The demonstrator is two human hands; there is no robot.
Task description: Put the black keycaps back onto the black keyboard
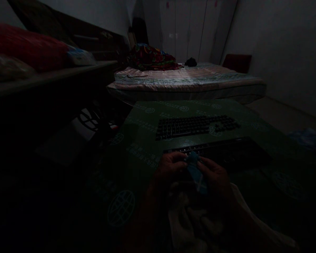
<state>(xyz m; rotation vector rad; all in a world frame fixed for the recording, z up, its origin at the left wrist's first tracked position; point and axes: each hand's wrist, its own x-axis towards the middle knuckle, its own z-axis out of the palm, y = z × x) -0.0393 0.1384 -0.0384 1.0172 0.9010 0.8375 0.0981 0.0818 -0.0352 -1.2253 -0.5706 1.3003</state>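
Both hands meet over the near side of a green table (pixel 137 151) in a very dark room. Between them is a small blue cloth (pixel 196 172), bunched at the top with its lower part hanging down. My left hand (pixel 171 164) pinches the cloth from the left, and my right hand (pixel 213 172) grips it from the right. Anything wrapped inside the cloth is hidden. Just beyond the fingers lies a black keyboard (pixel 231 153), its details mostly lost in shadow. Farther back, rows of black keycaps (pixel 195 125) lie in keyboard order, apparently loose on the tabletop.
Pale crumpled fabric (pixel 184 218) lies below my hands. Behind the table stands a bed (pixel 189 82) with a colourful blanket (pixel 152 58). At the left is a shelf (pixel 94 68) bearing a red bag (pixel 28 44). A fan-like round frame (pixel 88 119) sits under it.
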